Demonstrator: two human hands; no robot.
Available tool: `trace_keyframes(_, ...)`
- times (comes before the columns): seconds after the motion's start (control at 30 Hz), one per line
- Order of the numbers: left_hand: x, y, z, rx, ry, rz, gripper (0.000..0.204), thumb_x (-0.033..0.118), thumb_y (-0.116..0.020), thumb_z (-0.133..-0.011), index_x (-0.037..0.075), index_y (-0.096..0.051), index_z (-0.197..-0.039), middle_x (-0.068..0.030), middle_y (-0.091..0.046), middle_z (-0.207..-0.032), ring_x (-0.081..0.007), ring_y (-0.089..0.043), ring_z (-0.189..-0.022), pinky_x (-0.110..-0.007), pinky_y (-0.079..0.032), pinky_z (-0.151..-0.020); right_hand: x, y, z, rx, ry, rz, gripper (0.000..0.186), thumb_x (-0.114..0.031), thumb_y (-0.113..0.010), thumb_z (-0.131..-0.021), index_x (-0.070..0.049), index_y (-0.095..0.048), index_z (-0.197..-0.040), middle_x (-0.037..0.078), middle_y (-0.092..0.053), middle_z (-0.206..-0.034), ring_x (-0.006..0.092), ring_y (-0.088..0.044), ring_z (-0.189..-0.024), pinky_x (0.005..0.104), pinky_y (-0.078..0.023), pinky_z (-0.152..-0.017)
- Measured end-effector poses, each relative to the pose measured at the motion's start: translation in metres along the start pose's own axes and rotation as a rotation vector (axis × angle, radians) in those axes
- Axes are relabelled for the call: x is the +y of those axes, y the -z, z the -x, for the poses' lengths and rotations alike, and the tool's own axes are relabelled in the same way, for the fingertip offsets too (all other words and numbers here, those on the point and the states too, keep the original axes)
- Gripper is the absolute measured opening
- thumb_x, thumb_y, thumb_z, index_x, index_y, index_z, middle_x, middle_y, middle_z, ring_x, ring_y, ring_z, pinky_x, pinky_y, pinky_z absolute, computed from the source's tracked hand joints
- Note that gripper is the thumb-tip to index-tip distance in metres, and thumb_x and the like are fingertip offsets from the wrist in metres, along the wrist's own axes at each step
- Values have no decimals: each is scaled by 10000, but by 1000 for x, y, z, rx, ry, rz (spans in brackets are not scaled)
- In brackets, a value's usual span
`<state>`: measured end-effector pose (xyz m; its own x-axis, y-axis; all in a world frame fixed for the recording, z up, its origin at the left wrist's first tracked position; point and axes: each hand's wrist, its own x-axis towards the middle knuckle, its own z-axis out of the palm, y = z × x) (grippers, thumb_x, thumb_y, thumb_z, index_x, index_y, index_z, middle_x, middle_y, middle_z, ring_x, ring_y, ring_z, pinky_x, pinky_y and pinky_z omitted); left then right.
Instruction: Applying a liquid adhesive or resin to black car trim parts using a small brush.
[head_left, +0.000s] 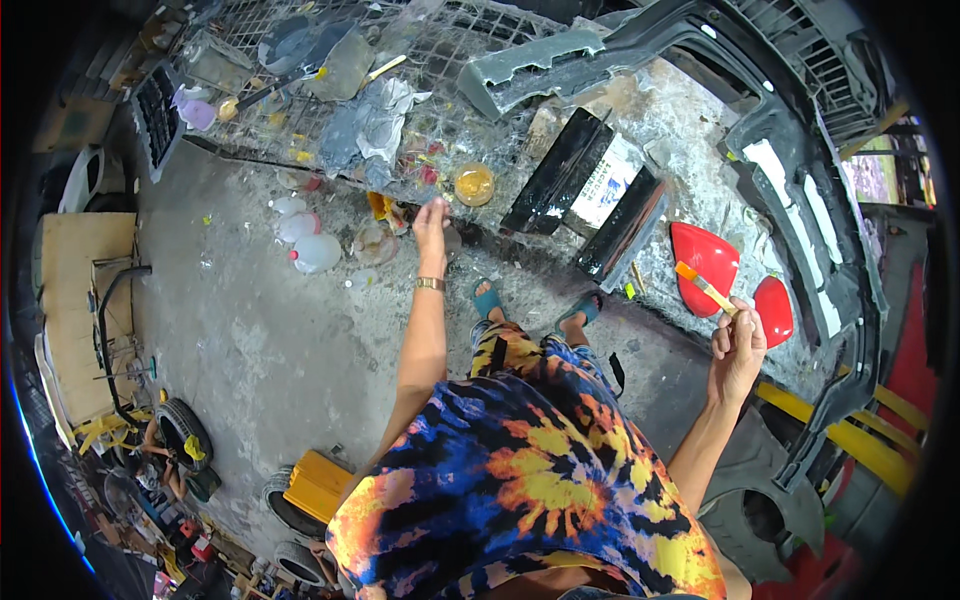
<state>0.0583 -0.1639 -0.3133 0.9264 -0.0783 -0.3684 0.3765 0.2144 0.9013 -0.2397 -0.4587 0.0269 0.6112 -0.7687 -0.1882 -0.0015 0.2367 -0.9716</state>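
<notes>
In my right hand (738, 350) is a small flat paintbrush (712, 293), pinched by its pale handle. Its orange bristles lie over a curved, glossy red cover (700, 250) on the workbench; whether they touch it I cannot tell. Beside that hand lies a smaller red cover (773, 308). My left hand (431, 228) hovers at the bench edge with fingers drawn together; anything between them is too small to make out. Close to it stands a round clear cup of amber liquid (474, 185). Glossy black panels (555, 170) rest on a white printed box (608, 185) between my hands.
A long dark bumper-like frame (800, 130) curves along the bench's right side. Crumpled cloth or paper (375, 125) and a wooden-handled scraper (385, 68) lie on the mesh top. Plastic jugs (316, 253) stand on the floor; tyres (183, 433) and a yellow box (318, 484) are behind.
</notes>
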Motion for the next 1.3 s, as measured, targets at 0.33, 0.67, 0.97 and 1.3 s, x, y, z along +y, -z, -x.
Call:
trace_keyframes(0.33, 52, -22, -52, -340, 50, -456, 237, 335, -683, -848, 101, -664, -878, 17, -629, -858, -89, -542, -799, -267, -422, -714, -4, -11, 14, 18, 40, 22, 252, -184, -529, -960, 13, -598, -1101, 52, -574, -796, 29, -374, -537, 165, -276, -462)
trace_keyframes(0.67, 64, -40, -44, -558, 242, -478, 842, 344, -767, -753, 18, -316, -1385, -130, -590, -1167, -211, -532, -1090, -342, -416, -916, -8, 0, 24, 104, 54, 8, 253, -165, -539, -953, 32, -592, -1103, 59, -597, -778, 24, -376, -531, 162, -276, -460)
trace_keyframes(0.97, 52, -7, -18, -309, -3, -250, 711, 261, -685, -828, 49, -306, -1390, -104, -584, -1088, -138, -548, -929, -247, -440, -778, -7, 18, 20, 56, 24, -54, 234, -139, -559, -930, 46, -625, -1057, 63, -615, -766, 19, -389, -536, 164, -289, -457)
trace_keyframes(1.3, 80, 7, 193, -9, -123, -80, 562, 182, -601, -894, 67, -323, -1369, -187, -520, -1213, -249, -536, -1130, -372, -450, -955, 18, 85, -30, -187, -144, 44, 234, -141, -569, -918, 27, -627, -1069, 39, -609, -773, 18, -384, -545, 169, -286, -468)
